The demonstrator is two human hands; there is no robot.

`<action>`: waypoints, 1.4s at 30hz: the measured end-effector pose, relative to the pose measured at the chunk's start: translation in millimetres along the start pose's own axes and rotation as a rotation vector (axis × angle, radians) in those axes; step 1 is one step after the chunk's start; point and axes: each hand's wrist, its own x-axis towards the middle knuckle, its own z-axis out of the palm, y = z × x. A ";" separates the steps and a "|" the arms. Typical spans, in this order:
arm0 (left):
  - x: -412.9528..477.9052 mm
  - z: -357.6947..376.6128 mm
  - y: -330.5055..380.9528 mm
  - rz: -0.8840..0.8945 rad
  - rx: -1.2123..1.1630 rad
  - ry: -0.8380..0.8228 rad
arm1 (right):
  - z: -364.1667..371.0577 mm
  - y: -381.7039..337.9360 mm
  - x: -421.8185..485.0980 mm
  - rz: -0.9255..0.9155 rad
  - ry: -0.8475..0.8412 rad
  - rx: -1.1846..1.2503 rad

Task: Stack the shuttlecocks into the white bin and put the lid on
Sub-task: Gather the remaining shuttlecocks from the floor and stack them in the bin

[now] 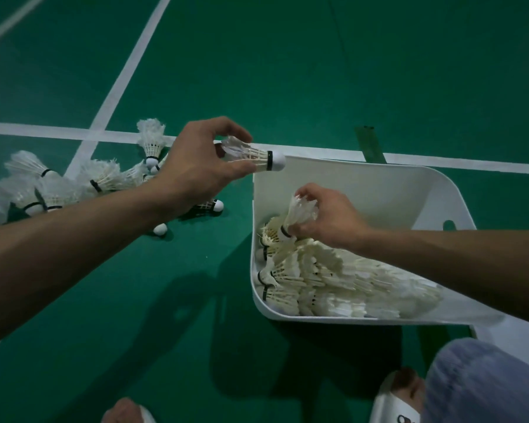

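Head view: left grip (196,172) pinches a shuttlecock (251,155), right grip (330,221) holds a second shuttlecock (300,212) in the white bin (379,190); we risk crushing feathers.

The bin (364,190) is seen as smooth, matt white plastic. The shuttlecocks (333,270) inside it are feathered and frayed at the edges. Left of the bin, the floor (226,71) is finished in matt green, with white painted lines (127,68).
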 end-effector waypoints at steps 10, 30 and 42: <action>-8.7 -9.5 -12.9 -0.033 -0.009 -0.032 | 22.4 -4.1 10.0 -0.011 -0.069 -0.093; -10.4 -0.7 -7.6 0.016 -0.009 -0.114 | 21.5 3.1 20.6 -0.070 -0.155 -0.306; -1.8 31.2 12.8 0.258 0.193 -0.374 | -53.6 8.1 -24.3 -0.127 0.086 0.165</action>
